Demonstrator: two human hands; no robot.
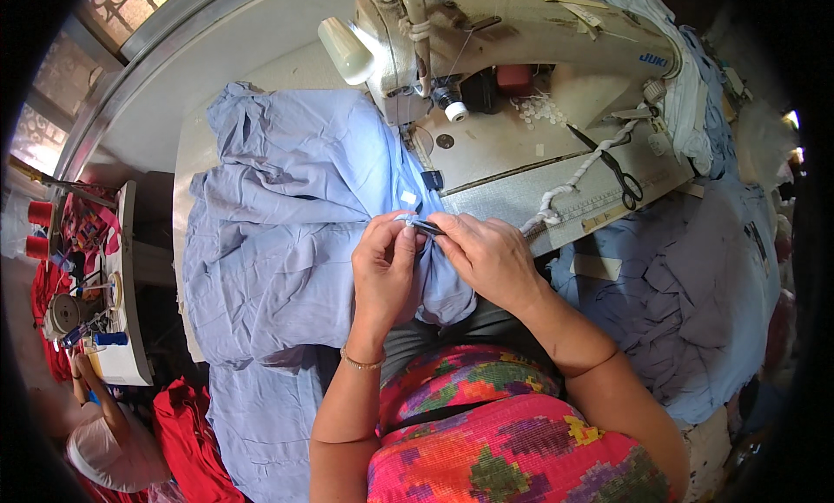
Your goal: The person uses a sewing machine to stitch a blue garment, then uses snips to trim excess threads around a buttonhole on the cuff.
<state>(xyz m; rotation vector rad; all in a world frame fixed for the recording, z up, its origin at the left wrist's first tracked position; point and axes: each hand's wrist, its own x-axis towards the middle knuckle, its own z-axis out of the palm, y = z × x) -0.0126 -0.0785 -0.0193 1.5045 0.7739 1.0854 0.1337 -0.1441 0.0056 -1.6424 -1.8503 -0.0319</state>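
Note:
Light blue fabric [287,199] lies rumpled over the left of the sewing table and drapes down to my lap. My left hand [384,264] is closed, pinching a small gathered bit of it between thumb and fingers. Close against it, my right hand [497,255] grips a slim dark tool [428,228], its tip at the pinched cloth; most of the tool is hidden, so its exact kind does not show. A small white label [408,196] sits on the fabric just beyond my fingertips. The sewing machine [521,29] stands beyond my hands.
Black-handled scissors [624,183] and a braided white cord [565,188] lie on the table's right. Small white buttons [540,110] are scattered under the machine arm. Blue fabric pieces [669,303] heap up at right. At far left, a person [113,446] works at another machine.

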